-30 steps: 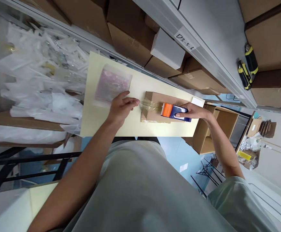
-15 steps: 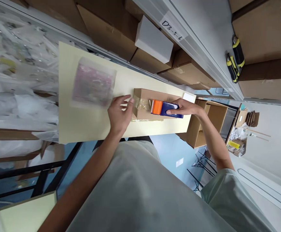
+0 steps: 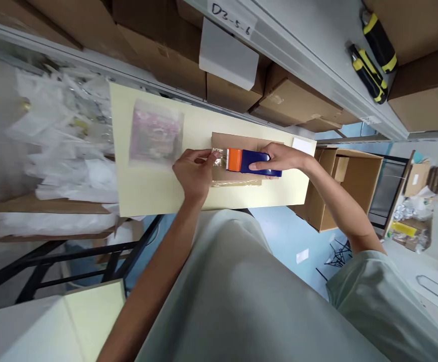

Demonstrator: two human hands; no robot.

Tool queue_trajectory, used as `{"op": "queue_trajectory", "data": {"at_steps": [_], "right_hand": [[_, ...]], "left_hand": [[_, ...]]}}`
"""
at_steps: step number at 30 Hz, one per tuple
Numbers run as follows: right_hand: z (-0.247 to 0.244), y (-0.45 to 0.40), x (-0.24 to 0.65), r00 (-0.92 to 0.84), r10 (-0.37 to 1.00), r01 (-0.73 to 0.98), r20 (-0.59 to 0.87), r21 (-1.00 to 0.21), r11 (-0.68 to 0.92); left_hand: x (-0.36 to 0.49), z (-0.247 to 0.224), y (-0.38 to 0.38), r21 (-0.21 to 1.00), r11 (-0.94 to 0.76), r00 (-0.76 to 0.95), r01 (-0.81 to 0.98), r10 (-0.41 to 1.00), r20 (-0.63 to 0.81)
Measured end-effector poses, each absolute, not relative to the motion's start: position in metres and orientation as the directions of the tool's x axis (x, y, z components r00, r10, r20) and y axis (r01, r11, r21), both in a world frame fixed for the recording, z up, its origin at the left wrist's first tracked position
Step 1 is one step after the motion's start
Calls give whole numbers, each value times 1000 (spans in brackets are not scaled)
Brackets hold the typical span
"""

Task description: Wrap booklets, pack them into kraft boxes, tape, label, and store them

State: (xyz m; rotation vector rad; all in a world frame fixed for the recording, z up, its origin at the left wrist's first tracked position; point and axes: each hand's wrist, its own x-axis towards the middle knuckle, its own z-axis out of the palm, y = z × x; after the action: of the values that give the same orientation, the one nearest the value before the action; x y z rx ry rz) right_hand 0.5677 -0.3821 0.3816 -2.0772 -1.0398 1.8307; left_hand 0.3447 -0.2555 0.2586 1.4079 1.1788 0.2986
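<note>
A long brown cardboard box (image 3: 221, 139) lies on the cream tabletop, its left end towards my left hand (image 3: 195, 173). My right hand (image 3: 281, 157) is wrapped round a tape dispenser (image 3: 251, 161) with a blue body and an orange toothed head, held over the box. Clear packing tape (image 3: 221, 158) shows between the dispenser's teeth and my left fingers. The thumb and forefinger of my left hand pinch the tape at the box's left end. Whether the tape is stuck to the cardboard there I cannot tell.
A plastic bag with pinkish contents (image 3: 156, 131) lies left on the cream table (image 3: 143, 196). Cardboard boxes (image 3: 298, 95) and a white box (image 3: 228, 55) line the shelf behind. Black-and-yellow cutters (image 3: 369, 75) rest above right. An open carton (image 3: 354, 183) stands beyond the table's right end.
My left fingers have closed on the tape at the box end; before, they were apart beside it. The dispenser has moved slightly left. The camera view has shifted.
</note>
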Motion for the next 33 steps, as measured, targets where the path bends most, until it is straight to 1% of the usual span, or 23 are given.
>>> {"op": "queue_trajectory", "data": {"at_steps": [2, 6, 9, 12, 14, 17, 19, 23, 26, 30, 33], "right_hand": [[380, -383, 565, -1, 628, 415, -779, -572, -708], [370, -382, 565, 11, 682, 463, -732, -600, -652], [366, -399, 585, 29, 697, 450, -717, -613, -650], [374, -453, 628, 39, 683, 345, -730, -632, -694], [383, -502, 662, 47, 656, 294, -754, -617, -730], [389, -563, 705, 123, 623, 283, -773, -574, -768], [381, -583, 719, 159, 615, 281, -772, -562, -778], [344, -581, 717, 89, 591, 293, -802, -546, -785], [322, -563, 703, 68, 574, 345, -816, -521, -781], [318, -541, 679, 152, 521, 481, -840, -398, -781], [323, -525, 660, 220, 499, 543, -838, -320, -777]], "left_hand": [[347, 255, -256, 843, 218, 430, 492, 781, -453], [354, 252, -257, 819, 267, 374, 509, 788, -489], [359, 253, -258, 801, 263, 341, 537, 802, -491], [362, 254, -261, 799, 228, 328, 557, 823, -464], [364, 255, -265, 800, 207, 332, 563, 830, -448], [369, 259, -270, 801, 179, 339, 572, 838, -429], [373, 264, -273, 795, 170, 330, 582, 844, -422], [380, 270, -277, 756, 137, 305, 640, 858, -413], [382, 268, -277, 733, 131, 280, 668, 868, -410], [380, 263, -276, 719, 133, 273, 682, 866, -419], [378, 260, -276, 721, 137, 267, 679, 869, -417]]}}
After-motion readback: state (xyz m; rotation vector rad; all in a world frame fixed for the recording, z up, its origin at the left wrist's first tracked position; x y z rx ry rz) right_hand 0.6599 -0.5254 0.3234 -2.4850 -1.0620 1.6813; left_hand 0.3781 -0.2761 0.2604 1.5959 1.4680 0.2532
